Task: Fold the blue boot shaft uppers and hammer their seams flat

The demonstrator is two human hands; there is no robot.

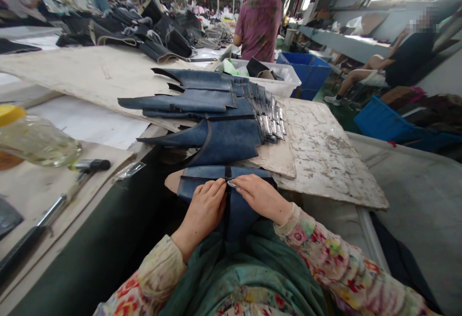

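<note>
A blue leather piece [187, 188] with black strips crossing it lies across my lap, at the near edge of the boards. My left hand [209, 203] is closed on it, fingertips drawn together at the black strip in the middle. Facing it, my right hand [258, 195] pinches a small shiny metal object [232, 183], whose kind I cannot make out, against the same strip. The fingertips of both hands nearly touch. Just beyond, several similar blue leather pieces [231, 133] lie in an overlapping stack, with silvery ends at the right.
On the left are a yellow-lidded jar [39, 135], a hammer [88, 166] and a black-handled tool [32, 234]. A worn board [332, 147] extends right. Behind stand a white bin [288, 78] and a blue crate [306, 73]. One person [258, 22] stands ahead; another sits right.
</note>
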